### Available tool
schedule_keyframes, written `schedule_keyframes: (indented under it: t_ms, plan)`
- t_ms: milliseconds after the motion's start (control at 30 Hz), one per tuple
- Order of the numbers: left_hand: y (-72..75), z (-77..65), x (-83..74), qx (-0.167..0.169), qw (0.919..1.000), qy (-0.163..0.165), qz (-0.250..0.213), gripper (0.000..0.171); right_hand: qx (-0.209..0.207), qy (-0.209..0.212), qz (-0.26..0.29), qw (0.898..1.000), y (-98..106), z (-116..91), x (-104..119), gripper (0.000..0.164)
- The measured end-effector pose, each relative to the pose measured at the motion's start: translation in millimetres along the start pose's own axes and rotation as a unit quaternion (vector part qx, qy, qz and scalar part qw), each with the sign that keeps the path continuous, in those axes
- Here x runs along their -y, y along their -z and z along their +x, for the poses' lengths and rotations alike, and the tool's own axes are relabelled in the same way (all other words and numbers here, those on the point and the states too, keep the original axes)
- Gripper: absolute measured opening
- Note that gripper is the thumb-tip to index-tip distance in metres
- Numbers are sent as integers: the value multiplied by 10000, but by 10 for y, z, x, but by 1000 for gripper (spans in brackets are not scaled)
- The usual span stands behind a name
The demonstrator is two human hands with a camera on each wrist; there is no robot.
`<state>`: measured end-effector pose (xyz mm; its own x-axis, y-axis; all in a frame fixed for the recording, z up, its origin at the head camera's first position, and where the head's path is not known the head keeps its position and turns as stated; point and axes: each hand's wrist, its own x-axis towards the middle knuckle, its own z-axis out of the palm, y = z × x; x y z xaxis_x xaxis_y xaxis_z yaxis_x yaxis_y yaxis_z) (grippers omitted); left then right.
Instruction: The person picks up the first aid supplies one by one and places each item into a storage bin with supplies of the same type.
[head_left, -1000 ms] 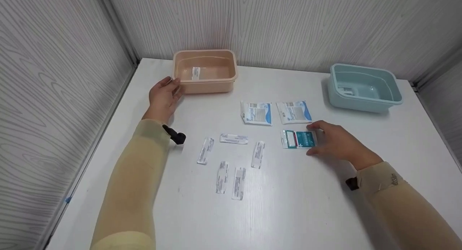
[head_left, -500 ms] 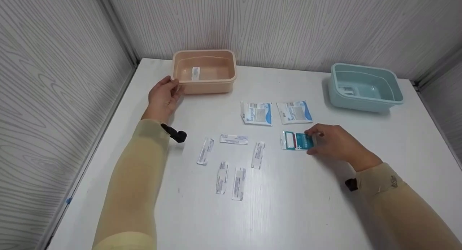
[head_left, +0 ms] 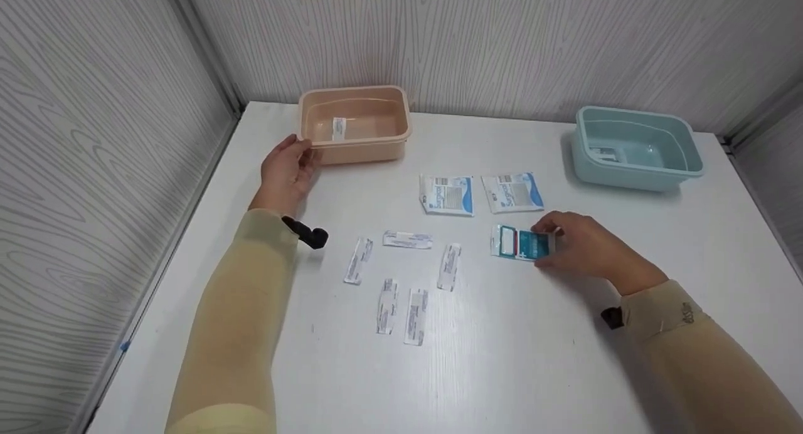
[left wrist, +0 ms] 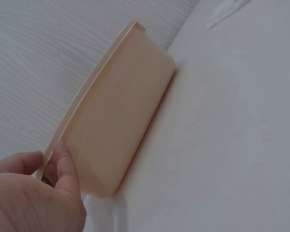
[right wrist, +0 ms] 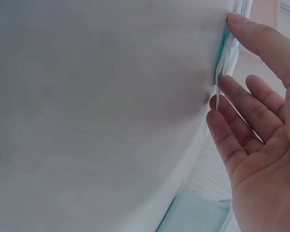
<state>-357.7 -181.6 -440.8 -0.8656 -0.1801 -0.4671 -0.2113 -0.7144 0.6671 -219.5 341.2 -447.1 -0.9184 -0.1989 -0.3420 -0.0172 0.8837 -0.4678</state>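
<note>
In the head view, here was the right hand point(head_left: 583, 246), thumb and fingers pinching the teal-and-white packet point(head_left: 531, 244) by opposite edges near its right end, perhaps because a thing so flat offered little else to grip! It lay on the table point(head_left: 502, 371), below the blue-and-white packets point(head_left: 448, 196). Across the way, the left hand point(head_left: 287, 170) pinched the near-left corner of the peach bin point(head_left: 361, 152), apparently to steady it. Now the count: two bins, peach plus pale blue point(head_left: 627, 175); two blue-and-white packets; one teal; five slim wrapped strips point(head_left: 448, 267), well spaced; one similar strip point(head_left: 339, 128) inside the peach bin. What lay in the blue one was too small to count.

Left wrist view: thumb and finger clipped the rim, the others partly hidden.

Right wrist view: thumb on one edge, fingertips opposite, little finger too blurred to place.
</note>
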Motion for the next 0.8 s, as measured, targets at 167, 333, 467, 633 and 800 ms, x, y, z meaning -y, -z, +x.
schedule_keyframes:
  t_ms: [167, 333, 467, 633, 800]
  plan:
    - [68, -1, -6, 84, 10000, 9, -52, 66, -106, 118, -98, 9998, -13, 0, -31, 62]
    - [194, -38, -32, 69, 9998, -158, 136, 67, -173, 176, -51, 9997, 9, -3, -37, 65]
    - [316, -86, -69, -5, 9994, -348, 87, 59, -230, 308, 3, 9993, 59, 11, -11, 65]
    - [425, -163, -134, -23, 9992, -399, 40, 59, -311, 383, 112, 9987, 157, 25, 37, 66]
    - [511, -262, -136, -16, 9992, -391, 56, 65, -521, 419, 181, 9976, 253, -42, 45, 67]
